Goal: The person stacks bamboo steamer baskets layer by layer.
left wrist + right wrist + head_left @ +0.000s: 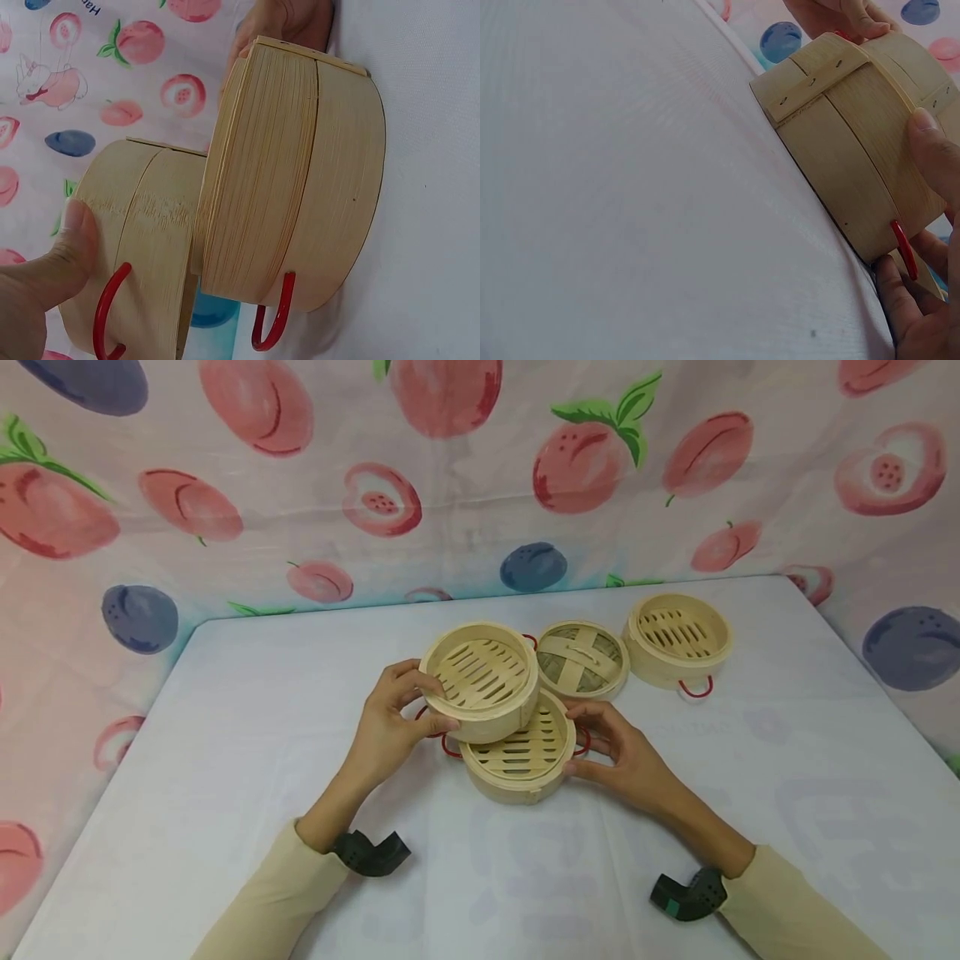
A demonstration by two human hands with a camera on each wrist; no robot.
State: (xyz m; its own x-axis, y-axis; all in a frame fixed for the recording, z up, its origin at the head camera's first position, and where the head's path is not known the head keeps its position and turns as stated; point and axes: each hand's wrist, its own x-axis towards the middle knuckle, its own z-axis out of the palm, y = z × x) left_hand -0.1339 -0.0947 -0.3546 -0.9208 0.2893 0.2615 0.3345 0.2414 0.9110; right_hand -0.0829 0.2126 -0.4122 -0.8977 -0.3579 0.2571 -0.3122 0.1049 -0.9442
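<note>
My left hand (393,706) grips the near left side of a small round bamboo steamer basket (483,681) with a slatted floor, thumb on its wall and fingers over the rim. This basket is tilted and overlaps the far left part of a second bamboo steamer basket (517,764), which sits on the table. In the left wrist view, the red handle (112,311) of the upper basket shows beside my thumb. My right hand (618,752) holds the lower basket at its right side, around the red handle (904,251), thumb against the wall.
A woven bamboo lid (582,658) lies just behind the baskets. Beside it at the back right stands a third steamer basket (675,643) with a red handle. A white cloth covers the table (247,727); a fruit-print curtain (450,560) hangs along its back edge.
</note>
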